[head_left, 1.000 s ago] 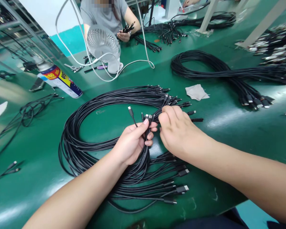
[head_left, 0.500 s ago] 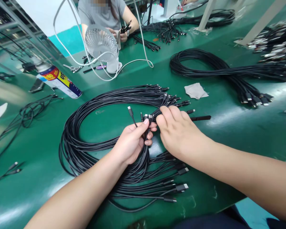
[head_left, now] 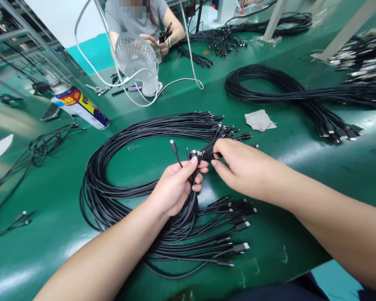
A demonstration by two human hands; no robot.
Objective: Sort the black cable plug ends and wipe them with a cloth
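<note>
My left hand (head_left: 178,184) is closed around a bunch of black USB cables (head_left: 192,205). Their connector ends poke up past the thumb, and one cable with a silver plug (head_left: 174,146) leans off to the left. Close by on the right, my right hand (head_left: 238,167) has curled fingers, with thumb and forefinger near each other. Something small and dark shows in that gap; I cannot make out what it is. Under and around both hands lies a large looped bundle of black cables (head_left: 97,175), several plugs (head_left: 241,247) fanned out toward the lower right.
A spray can (head_left: 81,106) stands at the left, near a small white fan (head_left: 136,58) with a white cord. Another cable coil (head_left: 269,83) and a scrap of cloth (head_left: 260,120) lie to the right. A co-worker (head_left: 163,29) sits opposite, holding cables.
My right hand has turned and drawn slightly right, its thumb coming into view. The black strip that stuck out behind it no longer shows. My left hand keeps its grip on the cables.
</note>
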